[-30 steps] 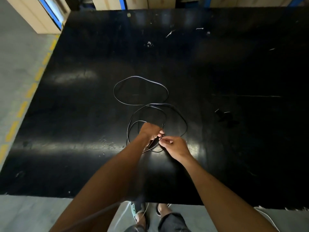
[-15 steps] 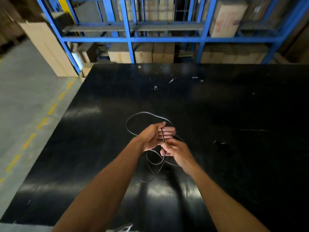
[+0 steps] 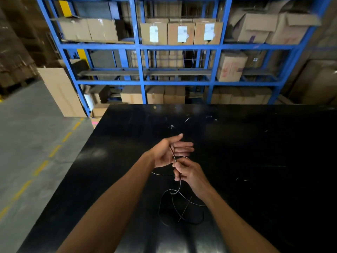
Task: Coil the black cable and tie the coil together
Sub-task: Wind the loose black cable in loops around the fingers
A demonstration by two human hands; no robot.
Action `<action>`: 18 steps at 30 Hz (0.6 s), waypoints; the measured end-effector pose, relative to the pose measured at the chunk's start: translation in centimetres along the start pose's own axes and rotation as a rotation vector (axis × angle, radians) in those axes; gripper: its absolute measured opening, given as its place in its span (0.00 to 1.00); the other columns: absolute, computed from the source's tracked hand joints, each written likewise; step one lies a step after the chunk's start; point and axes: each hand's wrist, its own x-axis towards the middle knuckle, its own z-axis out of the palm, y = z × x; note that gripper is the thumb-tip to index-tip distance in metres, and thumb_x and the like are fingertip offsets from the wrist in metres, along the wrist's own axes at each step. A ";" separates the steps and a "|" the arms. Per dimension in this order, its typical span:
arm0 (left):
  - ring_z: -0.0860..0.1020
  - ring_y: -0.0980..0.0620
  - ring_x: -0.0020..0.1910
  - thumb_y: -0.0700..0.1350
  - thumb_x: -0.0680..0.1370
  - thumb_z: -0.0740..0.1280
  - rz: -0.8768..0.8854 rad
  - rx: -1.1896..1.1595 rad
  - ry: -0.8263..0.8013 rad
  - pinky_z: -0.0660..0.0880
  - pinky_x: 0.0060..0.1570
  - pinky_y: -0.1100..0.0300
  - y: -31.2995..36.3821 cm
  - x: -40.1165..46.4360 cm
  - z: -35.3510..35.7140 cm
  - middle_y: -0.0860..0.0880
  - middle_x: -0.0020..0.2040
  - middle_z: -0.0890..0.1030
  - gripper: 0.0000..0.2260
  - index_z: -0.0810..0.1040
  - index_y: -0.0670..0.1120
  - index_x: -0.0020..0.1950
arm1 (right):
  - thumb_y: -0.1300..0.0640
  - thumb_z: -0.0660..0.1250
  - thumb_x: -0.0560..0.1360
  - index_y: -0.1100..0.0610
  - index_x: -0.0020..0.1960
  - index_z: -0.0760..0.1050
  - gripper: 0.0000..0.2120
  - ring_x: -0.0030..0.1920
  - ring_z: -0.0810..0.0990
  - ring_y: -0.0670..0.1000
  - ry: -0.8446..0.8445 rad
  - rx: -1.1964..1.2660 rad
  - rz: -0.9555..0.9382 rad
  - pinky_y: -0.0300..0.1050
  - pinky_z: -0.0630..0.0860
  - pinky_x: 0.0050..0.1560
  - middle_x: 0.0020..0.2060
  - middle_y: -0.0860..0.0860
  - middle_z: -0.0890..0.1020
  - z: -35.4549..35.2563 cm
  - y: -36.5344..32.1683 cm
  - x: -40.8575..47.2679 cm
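Note:
A thin black cable [image 3: 179, 188] hangs in loose loops from both hands down onto the black table [image 3: 255, 152]. My left hand [image 3: 169, 152] is raised palm up, fingers spread, with a strand of the cable lying across the palm. My right hand [image 3: 187, 172] sits just below and to the right of it, its fingers pinched on the same strand. Below the hands the cable crosses itself in several slack loops on the table top. The cable's ends are not visible.
Blue metal shelving [image 3: 140, 70] stacked with cardboard boxes [image 3: 181, 32] stands behind the table's far edge. A tall carton [image 3: 60, 92] stands on the grey floor at the left, beside a dashed yellow line [image 3: 42, 167]. Small white specks [image 3: 187, 119] dot the table.
The view has tilted up from the table to the shelving. Both hands have lifted the cable off the table, and my left hand has opened palm up with the strand across it.

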 end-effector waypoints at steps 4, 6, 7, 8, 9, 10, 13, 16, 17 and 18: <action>0.69 0.41 0.74 0.58 0.82 0.57 -0.025 0.010 -0.076 0.57 0.76 0.42 0.8 -0.5 0.2 0.40 0.71 0.76 0.26 0.75 0.40 0.71 | 0.58 0.65 0.82 0.57 0.47 0.82 0.08 0.34 0.76 0.50 -0.013 0.013 -0.027 0.48 0.76 0.44 0.33 0.53 0.78 1.0 -0.8 -0.1; 0.65 0.41 0.75 0.59 0.83 0.52 -0.028 -0.012 -0.099 0.55 0.76 0.41 1.3 -0.4 0.2 0.39 0.72 0.74 0.28 0.73 0.41 0.72 | 0.57 0.65 0.82 0.57 0.48 0.81 0.08 0.33 0.75 0.50 -0.008 0.031 -0.025 0.46 0.76 0.42 0.32 0.52 0.77 1.2 -1.2 -0.1; 0.65 0.41 0.75 0.60 0.83 0.49 -0.028 -0.024 -0.101 0.54 0.77 0.41 1.5 -0.4 0.1 0.39 0.73 0.73 0.30 0.72 0.40 0.73 | 0.57 0.65 0.82 0.58 0.48 0.81 0.08 0.33 0.75 0.51 -0.003 0.039 -0.021 0.46 0.76 0.41 0.32 0.52 0.77 1.3 -1.3 -0.1; 0.64 0.41 0.76 0.61 0.83 0.47 -0.024 -0.036 -0.100 0.53 0.77 0.41 1.8 -0.3 0.0 0.39 0.73 0.72 0.32 0.72 0.40 0.73 | 0.55 0.65 0.82 0.57 0.49 0.81 0.09 0.33 0.75 0.50 0.002 0.040 -0.017 0.46 0.77 0.41 0.32 0.52 0.77 1.4 -1.4 -0.1; 0.64 0.40 0.76 0.62 0.83 0.45 -0.013 -0.050 -0.103 0.52 0.77 0.41 2.1 -0.2 0.0 0.39 0.74 0.72 0.34 0.71 0.40 0.74 | 0.53 0.65 0.82 0.57 0.49 0.82 0.10 0.32 0.75 0.50 0.005 0.026 -0.011 0.46 0.77 0.41 0.32 0.52 0.77 1.3 -1.5 -0.1; 0.62 0.40 0.77 0.63 0.82 0.43 0.007 -0.065 -0.107 0.51 0.77 0.41 2.6 -0.1 -0.1 0.39 0.74 0.71 0.35 0.69 0.39 0.75 | 0.51 0.65 0.83 0.56 0.48 0.82 0.11 0.32 0.75 0.49 0.003 0.002 -0.007 0.47 0.77 0.42 0.31 0.52 0.77 1.2 -1.4 -0.1; 0.59 0.37 0.78 0.64 0.82 0.41 0.096 -0.148 -0.149 0.48 0.76 0.35 4.4 -0.2 -0.2 0.37 0.77 0.66 0.37 0.63 0.38 0.78 | 0.46 0.64 0.82 0.53 0.45 0.83 0.16 0.30 0.74 0.49 0.012 -0.056 0.023 0.46 0.76 0.40 0.30 0.52 0.75 0.1 -0.3 -0.1; 0.52 0.35 0.79 0.65 0.82 0.43 0.172 -0.274 -0.282 0.47 0.72 0.26 7.2 -0.8 0.6 0.36 0.79 0.59 0.36 0.57 0.40 0.80 | 0.45 0.65 0.81 0.56 0.45 0.83 0.17 0.31 0.74 0.46 0.055 -0.131 0.081 0.45 0.77 0.41 0.31 0.50 0.76 -1.5 1.2 -0.1; 0.50 0.34 0.79 0.64 0.82 0.45 0.178 -0.302 -0.333 0.46 0.70 0.24 8.2 -1.1 1.1 0.36 0.80 0.57 0.35 0.55 0.42 0.81 | 0.45 0.65 0.81 0.57 0.46 0.84 0.17 0.31 0.75 0.45 0.075 -0.171 0.098 0.43 0.77 0.42 0.31 0.49 0.76 -2.2 1.5 0.0; 0.49 0.34 0.79 0.64 0.82 0.47 0.170 -0.307 -0.377 0.46 0.69 0.22 9.0 -1.3 1.5 0.36 0.80 0.55 0.34 0.54 0.44 0.81 | 0.46 0.65 0.81 0.58 0.47 0.84 0.17 0.31 0.74 0.45 0.090 -0.208 0.103 0.42 0.77 0.42 0.31 0.48 0.76 -2.9 1.7 0.4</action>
